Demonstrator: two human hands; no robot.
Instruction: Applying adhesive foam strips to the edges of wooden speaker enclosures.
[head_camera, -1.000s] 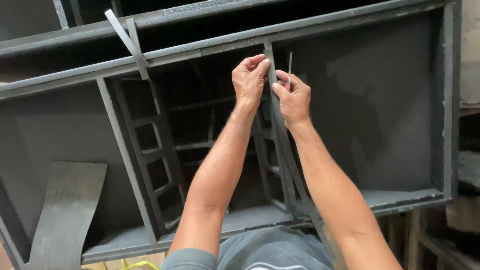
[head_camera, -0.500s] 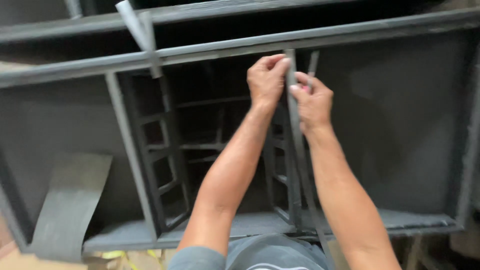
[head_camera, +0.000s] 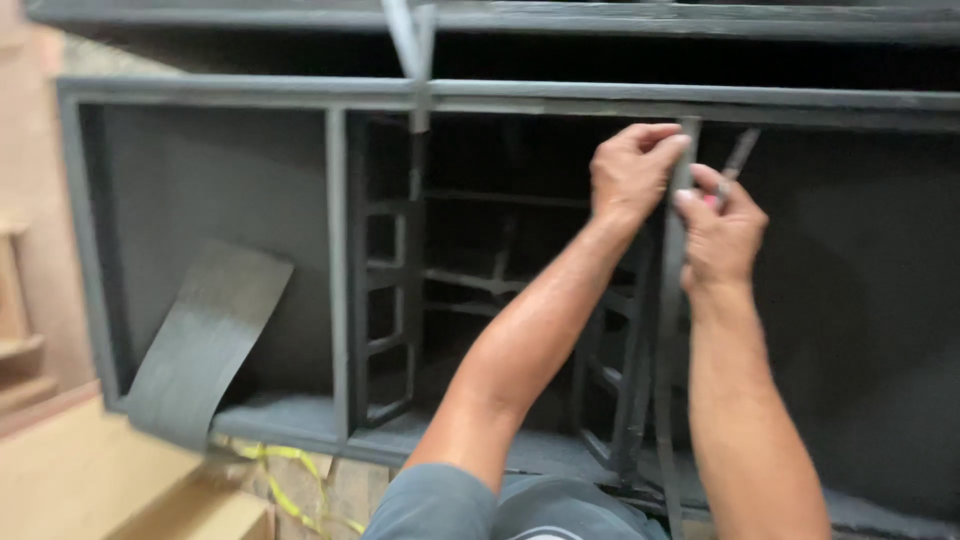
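A large dark grey painted cabinet frame (head_camera: 250, 92) fills the view, with open compartments and ladder-like dividers inside. A thin grey strip (head_camera: 668, 330) runs upright along the right divider. My left hand (head_camera: 630, 172) pinches the top of that strip against the frame. My right hand (head_camera: 722, 232) presses the strip just below and also holds a slim tool (head_camera: 738, 155) with a red part, whose kind I cannot tell. Both forearms reach up from the bottom of the view.
A loose curved grey sheet (head_camera: 205, 345) leans in the left compartment. Another grey strip (head_camera: 408, 50) hangs over the top rail. Pale wooden boards (head_camera: 90, 480) and a yellow cord (head_camera: 285, 490) lie at the lower left.
The view has swung left, so the cabinet and hands sit further right in the picture. Both hands stay at the top of the strip, in much the same grip.
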